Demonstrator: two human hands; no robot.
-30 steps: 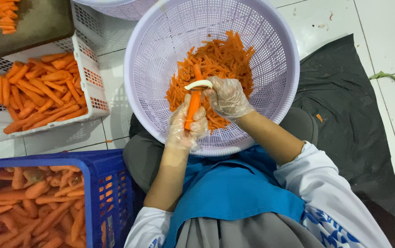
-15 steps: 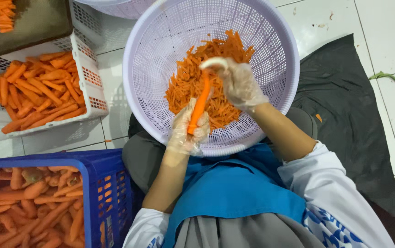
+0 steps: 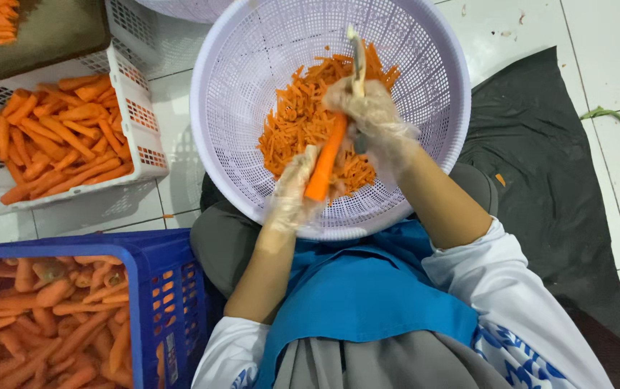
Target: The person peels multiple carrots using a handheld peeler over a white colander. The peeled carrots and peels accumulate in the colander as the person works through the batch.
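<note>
Since a second ago the right hand [image 3: 371, 119] has swept its peeler [image 3: 357, 61] up off the carrot [image 3: 326, 160], clamped in the left hand [image 3: 292, 194] over the shavings-heaped basket [image 3: 238, 94]; blue crate [image 3: 173, 302] still full

Orange carrot [image 3: 326, 162]; lilac basket [image 3: 230, 79]; blue crate [image 3: 173, 302].

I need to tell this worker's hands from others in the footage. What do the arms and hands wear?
Both the left hand and right hand wear thin, clear, crinkly plastic gloves. Forearms are bare; white sleeves are pushed up to about the elbows.
</note>
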